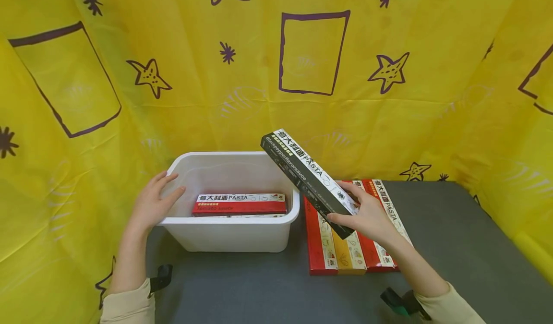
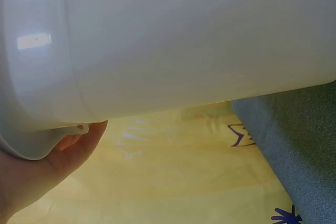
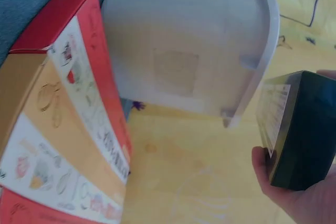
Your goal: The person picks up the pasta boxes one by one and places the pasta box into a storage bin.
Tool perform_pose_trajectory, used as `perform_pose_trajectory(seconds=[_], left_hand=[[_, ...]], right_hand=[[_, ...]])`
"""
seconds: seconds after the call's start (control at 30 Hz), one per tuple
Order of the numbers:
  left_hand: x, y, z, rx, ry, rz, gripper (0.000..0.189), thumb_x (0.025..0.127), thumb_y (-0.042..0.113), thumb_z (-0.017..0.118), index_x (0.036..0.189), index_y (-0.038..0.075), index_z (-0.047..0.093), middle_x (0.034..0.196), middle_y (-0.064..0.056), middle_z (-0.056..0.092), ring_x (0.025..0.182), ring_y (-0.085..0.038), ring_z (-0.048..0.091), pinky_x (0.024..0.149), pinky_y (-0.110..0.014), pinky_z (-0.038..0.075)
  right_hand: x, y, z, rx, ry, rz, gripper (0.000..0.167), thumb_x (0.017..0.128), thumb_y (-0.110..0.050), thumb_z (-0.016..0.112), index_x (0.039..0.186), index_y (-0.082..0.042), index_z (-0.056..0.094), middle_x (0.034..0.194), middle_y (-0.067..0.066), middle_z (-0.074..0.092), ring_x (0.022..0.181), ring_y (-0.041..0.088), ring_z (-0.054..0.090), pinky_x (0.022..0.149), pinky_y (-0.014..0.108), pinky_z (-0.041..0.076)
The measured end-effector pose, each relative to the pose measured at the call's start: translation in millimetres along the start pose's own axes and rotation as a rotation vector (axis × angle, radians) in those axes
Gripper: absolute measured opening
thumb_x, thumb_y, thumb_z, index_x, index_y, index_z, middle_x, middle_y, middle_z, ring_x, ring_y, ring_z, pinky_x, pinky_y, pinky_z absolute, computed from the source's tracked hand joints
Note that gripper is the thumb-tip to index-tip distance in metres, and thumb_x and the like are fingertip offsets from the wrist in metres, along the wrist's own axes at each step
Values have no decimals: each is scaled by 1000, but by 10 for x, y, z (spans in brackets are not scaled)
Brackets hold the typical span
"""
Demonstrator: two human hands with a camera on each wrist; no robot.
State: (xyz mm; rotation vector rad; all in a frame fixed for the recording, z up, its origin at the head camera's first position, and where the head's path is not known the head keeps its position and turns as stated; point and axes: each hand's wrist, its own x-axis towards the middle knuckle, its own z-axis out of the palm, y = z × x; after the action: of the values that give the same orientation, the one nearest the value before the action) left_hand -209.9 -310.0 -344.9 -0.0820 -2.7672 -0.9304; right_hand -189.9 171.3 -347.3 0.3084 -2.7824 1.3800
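Note:
My right hand (image 1: pixel 367 213) grips the near end of a black and white pasta box (image 1: pixel 308 180) labelled black pepper flavor sauce. The box slants up and left, its far end above the right rim of a white plastic bin (image 1: pixel 229 237). In the right wrist view its dark end (image 3: pixel 310 129) faces the camera. My left hand (image 1: pixel 153 201) holds the bin's left rim; in the left wrist view fingers (image 2: pixel 86 142) lie under the rim's lip. Inside the bin lies a red and white tomato sauce pasta box (image 1: pixel 239 205), with another box edge partly hidden below it.
Right of the bin, red pasta boxes (image 1: pixel 382 247) and a yellow one (image 1: pixel 351 257) lie side by side on the dark grey table (image 1: pixel 242 290). A yellow patterned cloth (image 1: pixel 242 74) hangs behind and at both sides.

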Motion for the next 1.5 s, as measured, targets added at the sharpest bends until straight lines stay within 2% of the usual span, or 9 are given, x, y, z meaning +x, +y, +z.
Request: perform_pose_trajectory(seconds=[0.23,0.53,0.77,0.9,1.07,1.13,1.33,1.5], left_hand=[[1,2,0,-9,-8,-9,64,98,43,53,144,-2,43,152,-31,25,135,-55,23,103,-73,19],[-2,11,-7,-19,-19,-26,65,98,45,52,145,0,42,154,-29,23,136,-55,22,102,-74,19],[-2,14,-3,-22,-28,-39,67,98,46,52,146,1,40,154,-29,22,136,-55,20,102,-75,18],[8,7,1,-19,-23,-33,66,98,45,52,145,0,41,154,-29,22,136,-55,21,102,-75,18],[11,-1,-4,-17,-12,-22,66,98,45,53,145,-1,42,154,-30,23,136,-55,21,102,-74,19],[10,-6,-9,-15,-9,-15,66,98,45,53,144,-1,42,153,-30,23,136,-55,21,102,-74,19],[11,-6,-9,-16,-11,-1,65,98,44,53,143,-2,43,153,-31,24,136,-56,22,103,-73,19],[10,3,-7,-25,-22,-27,67,98,46,52,145,-1,41,154,-30,22,136,-56,21,102,-74,18]], right_hand=[[85,-97,74,17,-56,-100,73,72,-37,83,137,-23,53,117,9,59,92,26,57,66,33,53],[234,-332,79,-117,-92,-249,71,70,-41,81,136,-25,57,119,-2,61,94,19,55,74,35,48],[358,-527,82,-181,-130,-306,71,69,-41,79,135,-23,59,119,-2,64,92,17,56,73,34,47],[453,-673,67,-181,-185,-336,70,68,-38,78,133,-20,61,113,-2,66,87,17,58,70,34,49],[599,-847,59,-247,-250,-407,66,68,-40,76,131,-21,63,99,-7,67,82,15,57,67,34,48],[649,-905,65,-277,-283,-427,66,69,-41,75,131,-23,63,102,-8,67,87,14,57,71,34,48],[755,-1001,106,-319,-389,-470,64,71,-42,76,130,-21,64,124,-8,65,110,12,58,88,37,48],[833,-1026,189,-323,-456,-491,60,73,-39,76,129,-20,65,123,-10,65,113,11,58,90,36,48]])
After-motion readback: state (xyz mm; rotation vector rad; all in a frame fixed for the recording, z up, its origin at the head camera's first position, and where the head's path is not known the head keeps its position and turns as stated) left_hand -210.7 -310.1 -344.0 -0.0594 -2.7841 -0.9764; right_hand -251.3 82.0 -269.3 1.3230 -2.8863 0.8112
